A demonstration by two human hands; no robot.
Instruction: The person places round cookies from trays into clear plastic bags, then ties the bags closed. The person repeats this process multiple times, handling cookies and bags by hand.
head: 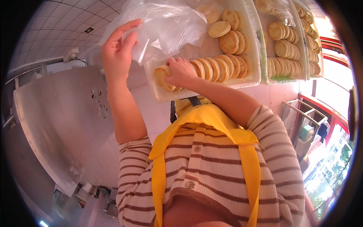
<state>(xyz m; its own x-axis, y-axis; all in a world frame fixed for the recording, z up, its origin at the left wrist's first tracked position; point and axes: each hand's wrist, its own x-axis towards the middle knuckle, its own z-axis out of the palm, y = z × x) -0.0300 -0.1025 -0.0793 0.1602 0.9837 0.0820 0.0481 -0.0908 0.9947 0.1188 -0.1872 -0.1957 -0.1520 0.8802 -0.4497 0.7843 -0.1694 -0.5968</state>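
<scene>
My left hand is raised at the upper left, with thumb and fingers on a crumpled clear plastic bag. The bag spreads over the left part of a pale plastic tray. Along the tray's near side, round golden flatbreads stand on edge in a row. My right hand reaches into this row and grips breads near its left end; its fingertips are partly hidden. One flatbread leans at the row's end, left of the hand. More flatbreads lie in leaning stacks behind.
To the right, a second tray and a third tray hold more flatbread rows. A metal surface lies at left. A metal-framed rack stands at right, near red-framed glass. I wear a yellow apron.
</scene>
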